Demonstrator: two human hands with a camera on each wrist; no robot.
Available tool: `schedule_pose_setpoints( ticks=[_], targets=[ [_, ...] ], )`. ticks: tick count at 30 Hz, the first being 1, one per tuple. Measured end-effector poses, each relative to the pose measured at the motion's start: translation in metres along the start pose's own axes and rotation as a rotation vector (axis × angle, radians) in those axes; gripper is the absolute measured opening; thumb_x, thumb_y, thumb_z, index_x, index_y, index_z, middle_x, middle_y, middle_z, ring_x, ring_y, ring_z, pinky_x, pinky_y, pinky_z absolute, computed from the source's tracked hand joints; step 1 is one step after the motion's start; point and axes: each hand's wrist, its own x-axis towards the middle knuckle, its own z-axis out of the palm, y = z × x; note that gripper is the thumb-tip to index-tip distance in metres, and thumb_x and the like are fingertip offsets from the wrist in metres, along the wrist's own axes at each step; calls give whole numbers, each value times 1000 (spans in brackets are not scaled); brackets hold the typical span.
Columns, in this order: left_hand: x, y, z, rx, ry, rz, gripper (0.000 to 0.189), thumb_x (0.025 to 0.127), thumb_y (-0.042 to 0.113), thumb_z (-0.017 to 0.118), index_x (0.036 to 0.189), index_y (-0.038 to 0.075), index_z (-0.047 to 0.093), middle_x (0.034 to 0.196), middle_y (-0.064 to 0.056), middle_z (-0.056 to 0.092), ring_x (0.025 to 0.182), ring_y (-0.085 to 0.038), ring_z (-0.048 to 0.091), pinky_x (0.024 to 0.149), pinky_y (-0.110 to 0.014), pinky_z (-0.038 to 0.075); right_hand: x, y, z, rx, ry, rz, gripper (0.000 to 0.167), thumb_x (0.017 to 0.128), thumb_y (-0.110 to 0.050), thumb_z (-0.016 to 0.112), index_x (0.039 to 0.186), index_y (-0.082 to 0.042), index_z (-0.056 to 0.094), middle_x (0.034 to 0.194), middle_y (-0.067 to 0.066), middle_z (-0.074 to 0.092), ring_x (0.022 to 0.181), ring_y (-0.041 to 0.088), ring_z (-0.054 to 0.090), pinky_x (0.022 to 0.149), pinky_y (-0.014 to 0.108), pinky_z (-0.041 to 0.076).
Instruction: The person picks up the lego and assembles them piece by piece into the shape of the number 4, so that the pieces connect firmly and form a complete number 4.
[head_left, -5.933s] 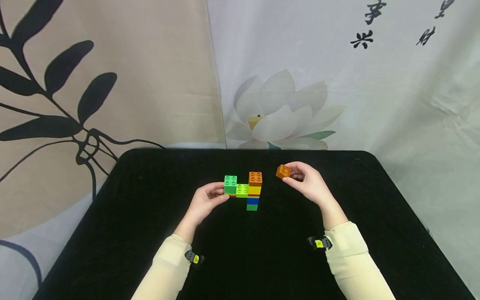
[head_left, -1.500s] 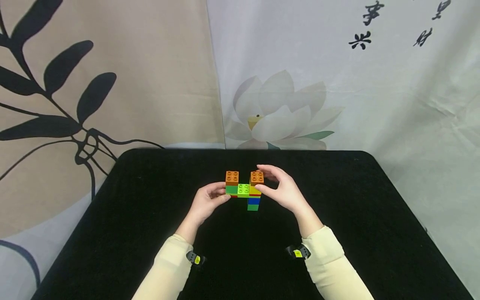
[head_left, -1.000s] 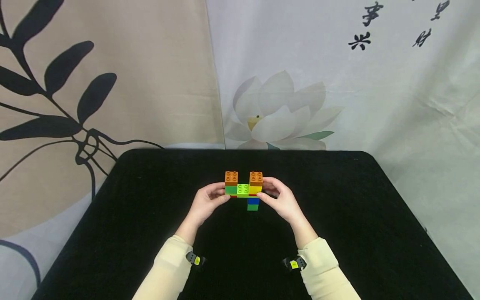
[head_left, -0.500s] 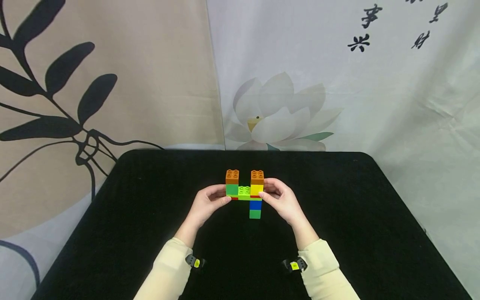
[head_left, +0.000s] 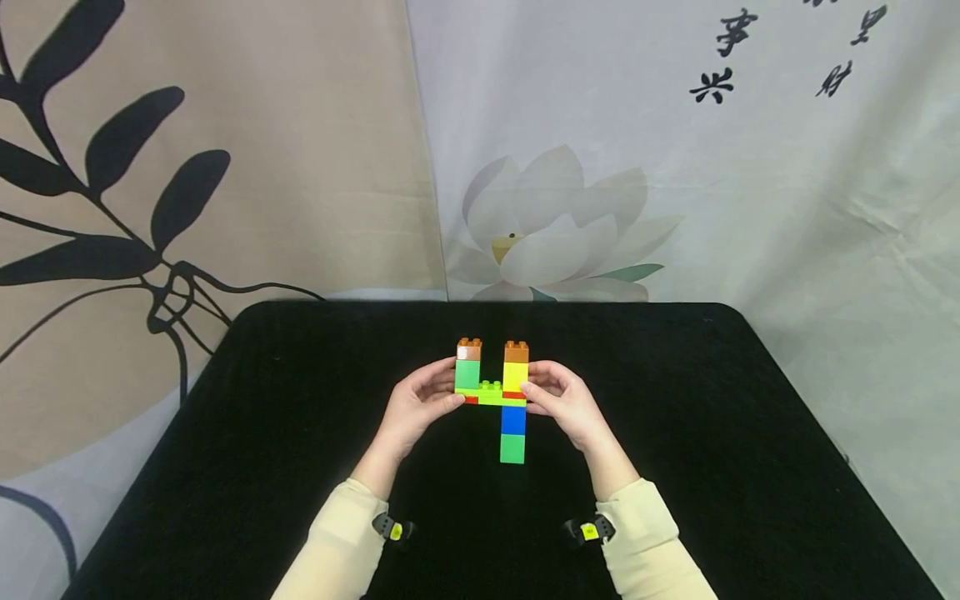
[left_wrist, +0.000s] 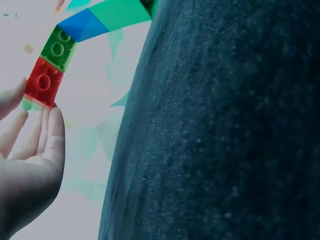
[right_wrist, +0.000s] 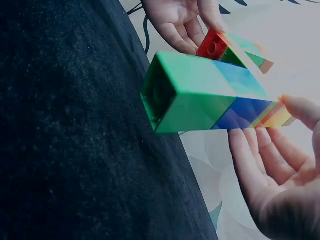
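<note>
Both hands hold one structure of toy building bricks (head_left: 513, 420) in the middle of the head view. Its right column runs from an orange brick (head_left: 516, 353) through yellow, thin red, lime and blue to a green brick (head_left: 512, 449) at the bottom. A lime plate (head_left: 491, 394) joins it to the left column, where an orange brick (head_left: 468, 352) tops a green one. My left hand (head_left: 422, 402) pinches the left end, by a red piece (left_wrist: 44, 81). My right hand (head_left: 561, 402) grips the right column beside the yellow brick. The green brick's hollow underside (right_wrist: 159, 94) shows in the right wrist view.
A black-covered table (head_left: 300, 433) spreads below the hands. Behind it hangs a cloth backdrop (head_left: 315, 150) printed with leaves, a lotus and dark characters. Each wrist wears a small dark camera strap.
The right hand brought a second orange brick, now on top of the left green brick, then took hold of the right column. Recently the structure has been tilted, showing more of its front.
</note>
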Motion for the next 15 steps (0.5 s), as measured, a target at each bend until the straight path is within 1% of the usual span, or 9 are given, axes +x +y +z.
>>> schedule_pose_setpoints(
  ticks=[2, 6, 9, 15],
  targets=[
    [-1, -1, 1, -8, -2, -8, 56, 87, 1, 74, 139, 2, 53, 125, -20, 62, 111, -32, 62, 92, -28, 51, 1, 1, 1, -2, 0, 12, 42, 94, -12, 68, 130, 4, 53, 116, 21, 61, 98, 26, 67, 85, 38, 56],
    [-2, -3, 2, -17, -1, -48, 58, 87, 2, 74, 141, 3, 52, 126, -20, 62, 111, -32, 63, 92, -29, 52, 1, 3, 2, 4, 1, 28, 43, 95, -12, 67, 133, 4, 53, 114, 21, 62, 97, 25, 67, 85, 41, 56],
    [-3, -4, 3, -14, 16, -80, 56, 87, 3, 75, 139, 4, 54, 125, -19, 63, 110, -31, 63, 92, -31, 52, 2, 4, 3, 13, 9, 45, 44, 96, -12, 67, 134, 3, 52, 114, 21, 63, 95, 23, 67, 86, 43, 55],
    [-2, -7, 5, 2, 41, -139, 55, 87, 1, 74, 139, 2, 54, 125, -19, 62, 109, -30, 63, 93, -31, 51, 3, 9, 6, 4, 32, 79, 46, 95, -12, 67, 137, 1, 52, 113, 18, 64, 94, 22, 67, 85, 42, 56]
  ],
)
